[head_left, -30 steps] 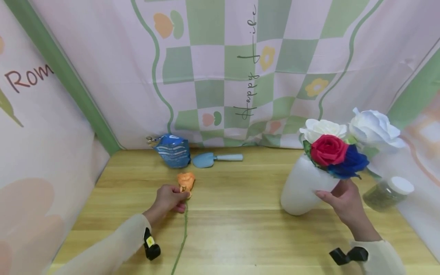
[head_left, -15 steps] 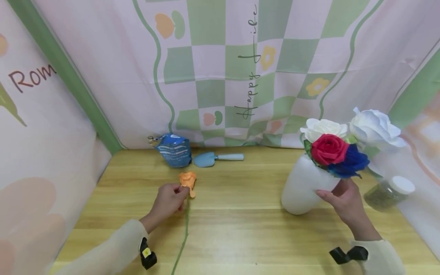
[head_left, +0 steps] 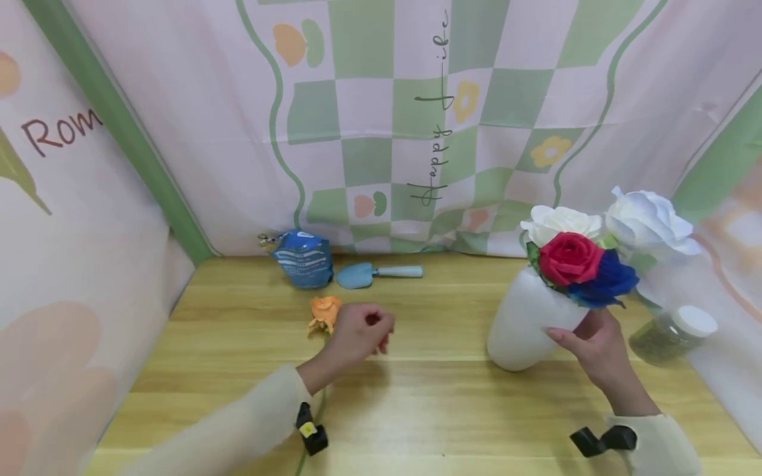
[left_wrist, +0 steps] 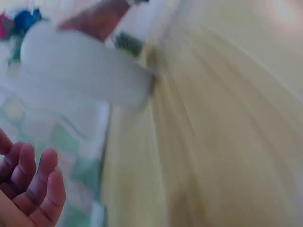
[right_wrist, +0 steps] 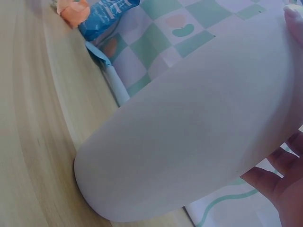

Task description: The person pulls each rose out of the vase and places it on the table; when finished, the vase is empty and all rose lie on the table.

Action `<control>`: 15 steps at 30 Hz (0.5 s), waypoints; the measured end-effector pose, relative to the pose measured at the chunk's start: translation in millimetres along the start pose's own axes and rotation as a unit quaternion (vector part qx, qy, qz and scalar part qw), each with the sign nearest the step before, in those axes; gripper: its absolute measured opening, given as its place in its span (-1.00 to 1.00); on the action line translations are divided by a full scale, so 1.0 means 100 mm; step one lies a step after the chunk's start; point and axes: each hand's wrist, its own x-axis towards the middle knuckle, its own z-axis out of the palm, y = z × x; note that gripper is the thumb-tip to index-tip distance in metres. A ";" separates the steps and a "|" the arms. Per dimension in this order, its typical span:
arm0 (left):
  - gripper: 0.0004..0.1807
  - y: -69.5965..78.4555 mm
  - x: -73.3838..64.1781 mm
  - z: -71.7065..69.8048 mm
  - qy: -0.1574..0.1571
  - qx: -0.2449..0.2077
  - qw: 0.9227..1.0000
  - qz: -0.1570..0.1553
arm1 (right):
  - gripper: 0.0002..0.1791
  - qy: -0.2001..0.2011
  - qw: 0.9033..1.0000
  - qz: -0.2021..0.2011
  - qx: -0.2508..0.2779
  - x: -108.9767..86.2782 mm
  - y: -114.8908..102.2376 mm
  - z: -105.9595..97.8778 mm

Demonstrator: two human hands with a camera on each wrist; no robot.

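Across the wooden table (head_left: 440,423) I see the orange rose (head_left: 325,310) lying toward the left edge, left hand (head_left: 360,334) loosely curled, empty, checkered cloth (head_left: 417,106) behind the back edge, white vase (head_left: 524,324) near the right edge, gripped by the right hand (head_left: 602,349).

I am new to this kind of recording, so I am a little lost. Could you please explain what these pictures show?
There is no machine here: a person works with two bare hands. The widest picture is taken from the head, looking forward and down; the other two are taken from the left and right wrists. The left one is blurred. On the table are an orange flower, a blue bag, a small shovel and, at the right, a jar. The right hand holds a white vase of red, blue and white roses. The left hand holds nothing.
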 end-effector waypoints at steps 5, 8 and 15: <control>-0.86 0.36 0.16 0.35 -0.008 0.022 0.993 0.117 | -0.13 -0.005 1.000 0.006 -0.008 0.01 0.01 0.00; -0.91 0.58 0.28 0.53 -0.005 0.039 0.983 0.181 | -0.13 -0.003 1.000 0.012 -0.014 0.00 0.01 -0.01; -0.75 0.92 0.49 0.76 -0.016 0.087 0.972 0.217 | -0.16 -0.003 1.000 0.004 0.016 0.01 0.02 0.02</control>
